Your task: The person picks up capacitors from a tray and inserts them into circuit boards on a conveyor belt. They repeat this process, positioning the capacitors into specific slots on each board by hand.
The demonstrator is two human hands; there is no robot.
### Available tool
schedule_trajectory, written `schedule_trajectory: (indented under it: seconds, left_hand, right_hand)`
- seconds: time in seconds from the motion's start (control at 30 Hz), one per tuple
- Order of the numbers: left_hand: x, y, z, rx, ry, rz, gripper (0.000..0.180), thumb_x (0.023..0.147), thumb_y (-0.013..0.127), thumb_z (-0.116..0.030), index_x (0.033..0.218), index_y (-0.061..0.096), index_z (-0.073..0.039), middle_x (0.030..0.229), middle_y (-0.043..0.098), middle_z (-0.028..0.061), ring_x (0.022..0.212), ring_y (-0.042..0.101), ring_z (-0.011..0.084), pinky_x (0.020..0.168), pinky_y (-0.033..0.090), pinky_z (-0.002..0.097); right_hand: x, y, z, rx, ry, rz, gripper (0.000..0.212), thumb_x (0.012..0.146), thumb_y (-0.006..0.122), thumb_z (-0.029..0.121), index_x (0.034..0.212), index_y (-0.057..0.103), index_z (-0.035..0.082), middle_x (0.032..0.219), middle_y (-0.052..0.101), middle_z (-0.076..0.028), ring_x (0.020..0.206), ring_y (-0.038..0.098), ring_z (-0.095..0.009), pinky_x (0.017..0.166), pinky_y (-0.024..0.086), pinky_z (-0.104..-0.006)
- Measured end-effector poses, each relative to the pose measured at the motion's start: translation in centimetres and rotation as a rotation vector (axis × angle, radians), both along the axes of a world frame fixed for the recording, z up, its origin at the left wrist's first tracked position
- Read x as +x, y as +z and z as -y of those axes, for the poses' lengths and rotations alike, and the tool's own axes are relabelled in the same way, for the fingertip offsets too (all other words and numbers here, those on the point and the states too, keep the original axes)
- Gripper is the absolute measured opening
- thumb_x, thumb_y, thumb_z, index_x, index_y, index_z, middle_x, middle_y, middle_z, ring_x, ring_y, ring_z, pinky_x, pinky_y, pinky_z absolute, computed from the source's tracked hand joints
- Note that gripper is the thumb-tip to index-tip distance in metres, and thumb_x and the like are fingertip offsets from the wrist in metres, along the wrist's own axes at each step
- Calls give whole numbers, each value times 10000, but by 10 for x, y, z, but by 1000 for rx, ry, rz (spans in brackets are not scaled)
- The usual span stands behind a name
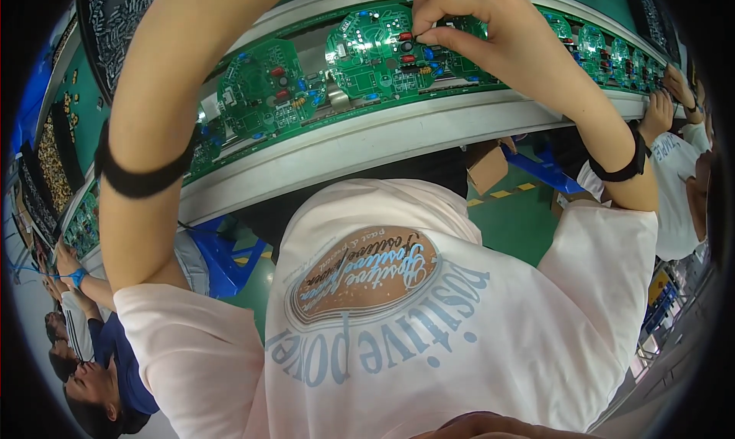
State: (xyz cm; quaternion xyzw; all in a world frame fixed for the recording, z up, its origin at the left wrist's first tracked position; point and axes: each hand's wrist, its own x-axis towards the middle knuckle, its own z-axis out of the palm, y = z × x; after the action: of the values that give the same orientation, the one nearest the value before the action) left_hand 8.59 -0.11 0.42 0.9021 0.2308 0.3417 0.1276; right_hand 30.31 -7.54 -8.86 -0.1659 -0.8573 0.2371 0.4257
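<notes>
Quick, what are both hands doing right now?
Left hand: out of view past the top edge, can't tell.
Right hand: thumb and finger closed at the green circuit board; any part held can't be told.

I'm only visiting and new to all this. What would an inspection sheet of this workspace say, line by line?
Surface: a long line with a pale front rail.
Job's things: a row of green boards with red and blue parts on them.
Clutter: small grey parts and yellowish parts at the left; a carton below the line.
Hands: right hand over a board, thumb and forefinger pinched; anything between these fingers is too small to tell. Left hand out of view.
Cables: a thin blue cord by another person's wrist.
Surroundings: people on both sides; green floor with yellow-and-black marking.
</notes>
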Motion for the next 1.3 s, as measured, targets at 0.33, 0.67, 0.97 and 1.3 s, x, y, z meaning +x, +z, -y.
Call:
schedule_trajectory:
  seconds: [0.33, 0.67, 0.97, 1.3]
  left_hand:
    - [-74, -6, 38, -680, 204, 12, 100, 924, 718, -20, 1013, 729, 24, 910, 731, 86, 786, 713, 165, 698, 561, 289]
    - [-111, -38, 56, -1211, 96, 70, 238, 1055, 619, -154, 1198, 722, 6, 984, 737, 60, 812, 716, 107, 704, 564, 214]
    - [-115, -40, 64, -1277, 91, 139, 271, 1037, 635, -120, 1262, 700, 16, 1055, 755, 101, 892, 728, 125, 792, 583, 233]
    - [-121, -43, 63, -1153, -4, 95, 240, 1012, 625, -9, 1232, 712, 29, 1104, 762, 127, 970, 741, 150, 851, 593, 246]
  right_hand:
    - [-5, 48, 13, -308, -133, 308, 140, 856, 742, -6, 983, 688, 20, 983, 668, -104, 905, 674, -315, 776, 546, -382]
    - [-3, -10, -4, 333, 29, -195, 104, 898, 707, 79, 990, 684, 36, 949, 659, -92, 805, 674, -317, 706, 551, -388]
    - [12, 42, 31, -201, -245, 625, 174, 878, 721, -7, 1039, 658, 7, 1077, 692, -102, 925, 683, -326, 784, 559, -370]
    - [8, 44, 32, -139, -292, 689, 148, 885, 698, -8, 1017, 642, 24, 1063, 681, -90, 869, 678, -329, 733, 555, -381]
